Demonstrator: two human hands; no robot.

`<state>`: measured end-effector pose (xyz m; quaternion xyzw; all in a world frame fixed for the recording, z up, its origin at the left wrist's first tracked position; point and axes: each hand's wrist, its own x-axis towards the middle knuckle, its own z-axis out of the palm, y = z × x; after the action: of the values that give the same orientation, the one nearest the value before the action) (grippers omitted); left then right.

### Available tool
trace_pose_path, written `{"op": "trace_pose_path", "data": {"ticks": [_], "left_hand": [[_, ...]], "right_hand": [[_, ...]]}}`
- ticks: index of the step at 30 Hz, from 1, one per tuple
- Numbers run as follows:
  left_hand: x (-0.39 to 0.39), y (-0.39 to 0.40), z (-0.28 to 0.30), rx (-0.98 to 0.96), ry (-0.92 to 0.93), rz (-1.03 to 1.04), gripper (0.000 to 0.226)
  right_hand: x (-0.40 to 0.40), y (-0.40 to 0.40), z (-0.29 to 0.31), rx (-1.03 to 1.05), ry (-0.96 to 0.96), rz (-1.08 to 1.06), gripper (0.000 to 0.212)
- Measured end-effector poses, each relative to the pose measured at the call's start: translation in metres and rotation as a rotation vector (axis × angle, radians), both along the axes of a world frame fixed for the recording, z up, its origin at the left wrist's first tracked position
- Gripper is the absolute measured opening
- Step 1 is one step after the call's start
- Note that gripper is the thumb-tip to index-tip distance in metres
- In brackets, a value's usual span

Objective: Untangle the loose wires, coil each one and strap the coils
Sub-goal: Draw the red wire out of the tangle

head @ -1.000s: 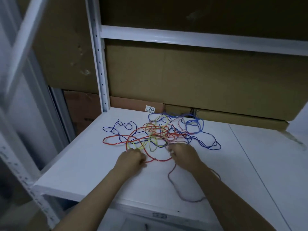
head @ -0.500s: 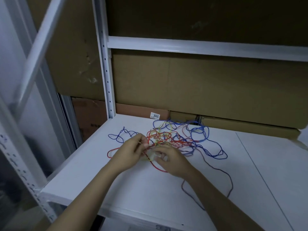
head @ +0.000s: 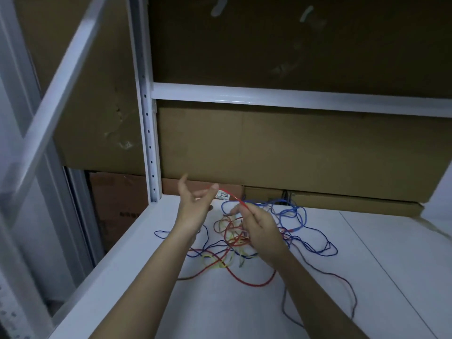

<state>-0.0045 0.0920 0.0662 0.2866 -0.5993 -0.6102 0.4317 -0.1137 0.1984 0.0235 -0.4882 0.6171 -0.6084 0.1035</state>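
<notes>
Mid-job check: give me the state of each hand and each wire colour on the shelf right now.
left hand: raised, fingers spread, red wire at fingertips
right hand: pinches red wire
red wire: partly lifted, rest tangled
blue wire: loose, uncoiled
yellow wire: tangled, flat
dark wire: trailing, uncoiled
shelf: holds the tangle

Brown cardboard boxes (head: 293, 152) fill the white shelf rack (head: 149, 143).

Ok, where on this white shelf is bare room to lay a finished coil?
Bare white shelf surface lies right of the blue wire loops, past the panel seam. Another free patch runs along the left edge, beside the left forearm. The middle is crowded: tangled red, yellow and blue wires under both hands, and a dark wire trailing front-right.
</notes>
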Motion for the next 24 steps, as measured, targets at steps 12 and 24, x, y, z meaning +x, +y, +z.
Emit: {"op": "trace_pose_path", "data": {"ticks": [12, 24], "left_hand": [[-0.012, -0.018, 0.047, -0.668, -0.099, -0.314, 0.028], [-0.030, -0.025, 0.066, -0.204, 0.238, -0.318, 0.027]], "right_hand": [[-0.045, -0.004, 0.092, -0.112, 0.202, -0.266, 0.019], [-0.036, -0.013, 0.078, 0.195, -0.064, -0.142, 0.032]]}}
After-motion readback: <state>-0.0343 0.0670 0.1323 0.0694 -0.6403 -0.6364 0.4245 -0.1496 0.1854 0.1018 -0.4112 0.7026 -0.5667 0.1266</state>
